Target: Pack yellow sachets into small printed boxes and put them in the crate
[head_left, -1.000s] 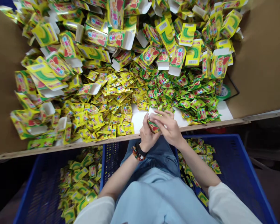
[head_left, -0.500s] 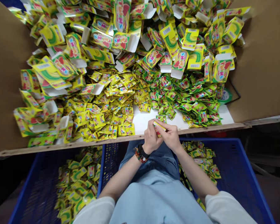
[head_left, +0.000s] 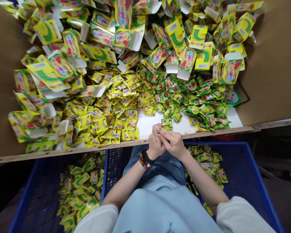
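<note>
My left hand [head_left: 156, 142] and my right hand [head_left: 174, 142] meet at the table's front edge, fingers curled together around a small yellow box. Only a thin yellow sliver of the box shows between the fingers; the rest is hidden. Just beyond my fingertips, a green sachet [head_left: 167, 124] lies on the white surface. Yellow sachets [head_left: 100, 124] are heaped to the left of my hands, green sachets [head_left: 203, 103] to the right. Behind them is a large pile of open printed boxes [head_left: 157, 58].
Below the table edge [head_left: 87, 149], a blue crate on the left [head_left: 26, 194] and another on the right [head_left: 254, 181] hold filled-looking small boxes. Brown cardboard walls [head_left: 276, 71] flank the table. A green tape roll [head_left: 234, 98] lies at the right.
My fingers have closed further over the small box, so less of it shows. The right hand has shifted slightly left over it. The view has moved slightly.
</note>
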Demonstrator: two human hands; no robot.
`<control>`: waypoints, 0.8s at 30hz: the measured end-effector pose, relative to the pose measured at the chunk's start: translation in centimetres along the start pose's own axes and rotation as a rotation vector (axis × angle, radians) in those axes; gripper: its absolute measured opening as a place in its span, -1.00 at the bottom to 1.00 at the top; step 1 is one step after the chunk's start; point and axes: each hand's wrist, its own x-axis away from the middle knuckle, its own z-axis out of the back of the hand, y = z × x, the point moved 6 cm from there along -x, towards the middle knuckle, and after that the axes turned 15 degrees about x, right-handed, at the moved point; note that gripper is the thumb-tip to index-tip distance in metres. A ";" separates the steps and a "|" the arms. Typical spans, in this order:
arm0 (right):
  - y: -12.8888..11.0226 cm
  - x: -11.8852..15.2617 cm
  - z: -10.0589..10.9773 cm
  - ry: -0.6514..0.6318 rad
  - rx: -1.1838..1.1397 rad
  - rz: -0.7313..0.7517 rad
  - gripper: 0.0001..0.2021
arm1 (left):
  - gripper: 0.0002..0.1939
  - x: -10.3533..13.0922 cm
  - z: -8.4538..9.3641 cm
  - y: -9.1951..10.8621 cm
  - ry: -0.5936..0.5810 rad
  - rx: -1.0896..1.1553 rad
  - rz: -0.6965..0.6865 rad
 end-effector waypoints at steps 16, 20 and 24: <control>3.4 -8.5 -3.7 -0.127 0.418 -0.123 -0.60 | -0.63 -9.2 10.7 -2.8 -0.261 -0.987 0.121; 3.4 -12.4 -6.3 -0.162 0.426 -0.188 -0.72 | -0.69 -9.0 11.2 -2.8 -0.214 -0.960 0.077; 4.9 -9.7 -3.3 -0.142 0.315 -0.178 -0.85 | -0.62 -8.5 11.4 -2.4 -0.141 -0.841 0.029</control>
